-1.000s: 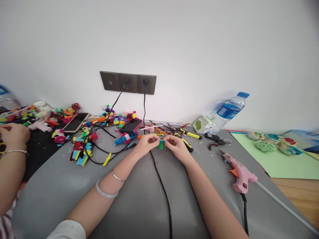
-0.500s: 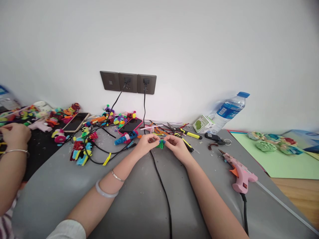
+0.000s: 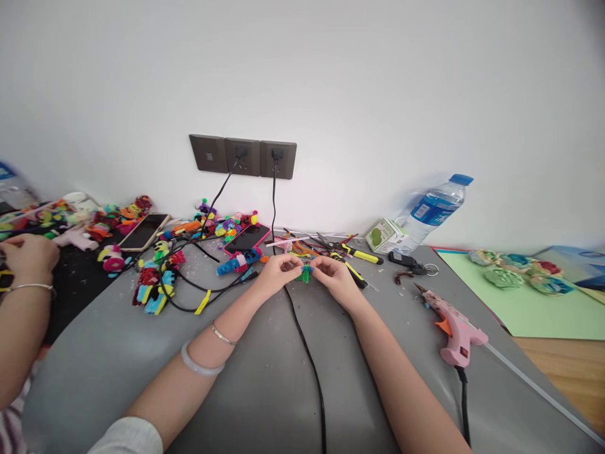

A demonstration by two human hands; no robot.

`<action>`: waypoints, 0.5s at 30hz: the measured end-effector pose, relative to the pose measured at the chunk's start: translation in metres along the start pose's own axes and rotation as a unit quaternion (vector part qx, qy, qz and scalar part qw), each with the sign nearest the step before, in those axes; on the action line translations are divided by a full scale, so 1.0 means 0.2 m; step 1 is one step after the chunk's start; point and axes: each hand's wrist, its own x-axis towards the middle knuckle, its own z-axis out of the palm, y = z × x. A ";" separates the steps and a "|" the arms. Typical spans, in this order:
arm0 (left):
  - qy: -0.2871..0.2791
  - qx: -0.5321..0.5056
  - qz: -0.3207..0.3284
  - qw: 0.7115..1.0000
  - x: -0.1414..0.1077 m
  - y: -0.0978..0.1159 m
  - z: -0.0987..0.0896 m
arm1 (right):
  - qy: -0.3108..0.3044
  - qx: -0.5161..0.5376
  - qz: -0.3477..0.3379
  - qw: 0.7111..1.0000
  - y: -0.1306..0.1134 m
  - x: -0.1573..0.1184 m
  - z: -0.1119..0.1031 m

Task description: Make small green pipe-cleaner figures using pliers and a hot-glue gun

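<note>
Between my two hands is a small green fuzzy piece [image 3: 305,275], which looks like pipe cleaner. My left hand [image 3: 278,273] pinches its left side between thumb and fingers. From the other side my right hand [image 3: 334,277] pinches it too, fingertips close to the left ones. Part of the piece is hidden by the fingers. Just behind the hands lie yellow-and-black pliers [image 3: 362,254] and loose pipe cleaner strips [image 3: 302,241]. A blue fuzzy figure [image 3: 239,261] rests left of my left hand.
A pink glue gun [image 3: 456,328] lies at the right, its cord running forward. Beyond it stand a water bottle [image 3: 435,211] and a small box [image 3: 384,234]. A black cable [image 3: 307,353] crosses the grey mat [image 3: 255,391]. Another person's hand [image 3: 31,255] works at far left.
Almost nothing differs. Both my hands keep their pinch on the green piece in the same spot; the other person's hand at far left shifts very slightly.
</note>
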 end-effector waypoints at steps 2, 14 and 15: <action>0.001 -0.002 0.000 1.000 0.00 0.00 0.00 | -0.001 -0.003 -0.002 1.000 0.00 0.00 0.00; 0.002 -0.041 -0.034 0.999 0.00 0.01 0.00 | 0.007 0.013 0.004 1.000 -0.02 0.00 0.00; 0.003 -0.056 -0.048 0.997 0.00 0.01 0.00 | 0.013 0.018 0.004 1.000 -0.03 0.00 0.00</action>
